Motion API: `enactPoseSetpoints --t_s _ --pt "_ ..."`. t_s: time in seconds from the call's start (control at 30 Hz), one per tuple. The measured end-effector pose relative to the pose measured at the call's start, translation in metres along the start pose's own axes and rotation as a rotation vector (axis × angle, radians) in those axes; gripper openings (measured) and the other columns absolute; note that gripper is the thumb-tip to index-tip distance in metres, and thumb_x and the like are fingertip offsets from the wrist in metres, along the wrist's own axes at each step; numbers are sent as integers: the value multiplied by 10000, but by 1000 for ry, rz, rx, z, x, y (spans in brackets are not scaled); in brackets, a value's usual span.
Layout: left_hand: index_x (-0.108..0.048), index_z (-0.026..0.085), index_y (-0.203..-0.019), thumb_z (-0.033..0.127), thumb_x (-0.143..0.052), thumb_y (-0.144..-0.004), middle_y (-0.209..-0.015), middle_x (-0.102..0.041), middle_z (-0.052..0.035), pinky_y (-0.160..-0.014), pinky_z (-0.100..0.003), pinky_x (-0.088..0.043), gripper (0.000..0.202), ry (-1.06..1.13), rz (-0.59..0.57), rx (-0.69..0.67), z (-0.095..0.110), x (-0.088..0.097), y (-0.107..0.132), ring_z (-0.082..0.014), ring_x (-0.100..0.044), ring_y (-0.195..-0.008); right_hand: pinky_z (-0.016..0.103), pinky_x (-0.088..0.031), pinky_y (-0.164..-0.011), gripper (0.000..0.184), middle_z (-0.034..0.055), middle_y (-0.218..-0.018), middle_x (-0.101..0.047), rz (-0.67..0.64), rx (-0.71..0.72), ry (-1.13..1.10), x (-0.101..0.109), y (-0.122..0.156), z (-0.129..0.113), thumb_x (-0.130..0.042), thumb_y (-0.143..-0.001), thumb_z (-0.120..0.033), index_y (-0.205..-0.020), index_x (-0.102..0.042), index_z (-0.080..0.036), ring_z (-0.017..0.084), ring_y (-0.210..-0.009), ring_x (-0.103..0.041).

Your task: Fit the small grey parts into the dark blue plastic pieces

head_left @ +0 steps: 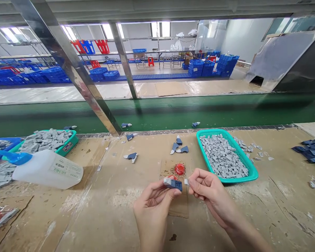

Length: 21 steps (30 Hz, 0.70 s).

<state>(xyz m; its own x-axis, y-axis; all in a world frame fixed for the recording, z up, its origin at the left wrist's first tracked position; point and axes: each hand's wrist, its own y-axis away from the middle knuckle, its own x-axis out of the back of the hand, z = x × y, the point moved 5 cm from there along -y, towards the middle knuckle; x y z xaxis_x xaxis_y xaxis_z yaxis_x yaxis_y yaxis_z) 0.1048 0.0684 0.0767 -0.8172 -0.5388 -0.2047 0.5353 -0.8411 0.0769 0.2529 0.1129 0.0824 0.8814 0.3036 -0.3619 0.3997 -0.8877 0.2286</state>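
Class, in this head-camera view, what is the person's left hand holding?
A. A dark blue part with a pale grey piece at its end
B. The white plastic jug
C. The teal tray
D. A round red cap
A. The left hand grips a dark blue part between thumb and fingers, with a pale grey piece at its end.

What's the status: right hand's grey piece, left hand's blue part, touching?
Apart. Head view shows a narrow gap between the grey piece in the right hand and the dark blue part in the left hand.
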Motion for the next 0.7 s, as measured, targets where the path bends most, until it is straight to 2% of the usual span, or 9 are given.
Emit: enactPoseSetpoints --t_s 0.1,0.3,0.53,0.7 --pt "-692 163 -729 143 -823 -506 -772 -739 -73 -645 -265 -606 260 -14 7 -27 3 -4 3 -245 -708 -696 204 -275 -499 276 -6 -612 -598 -15 23 39 -1 -1 0 -689 -792 -399 -709 -572 -163 86 -534 -417" --pt "-703 158 -706 129 -778 -563 -723 -734 -44 -617 -239 -603 164 -17 86 11 16 -13 15 -213 -703 -641 197 -321 -512 319 -2 -626 -607 -65 36 125 -3 -2 -2 -688 -787 -421 -689 -532 -161 89 -557 -470" --pt "-747 186 -697 105 -768 -575 -766 -736 -41 -646 -242 -601 148 -73 -121 -56 8 -18 8 -217 -705 -684 156 -296 -386 360 -26 -584 -583 -212 -115 110 4 -6 9 -643 -801 -494 -784 -432 -202 84 -478 -438" --pt "-741 177 -690 129 -778 -581 -746 -731 -37 -607 -225 -586 124 -55 -122 -21 8 -29 5 -179 -684 -610 125 -314 -374 336 -18 -627 -589 -297 -180 -4 9 -7 13 -655 -808 -462 -879 -468 -193 83 -520 -497"
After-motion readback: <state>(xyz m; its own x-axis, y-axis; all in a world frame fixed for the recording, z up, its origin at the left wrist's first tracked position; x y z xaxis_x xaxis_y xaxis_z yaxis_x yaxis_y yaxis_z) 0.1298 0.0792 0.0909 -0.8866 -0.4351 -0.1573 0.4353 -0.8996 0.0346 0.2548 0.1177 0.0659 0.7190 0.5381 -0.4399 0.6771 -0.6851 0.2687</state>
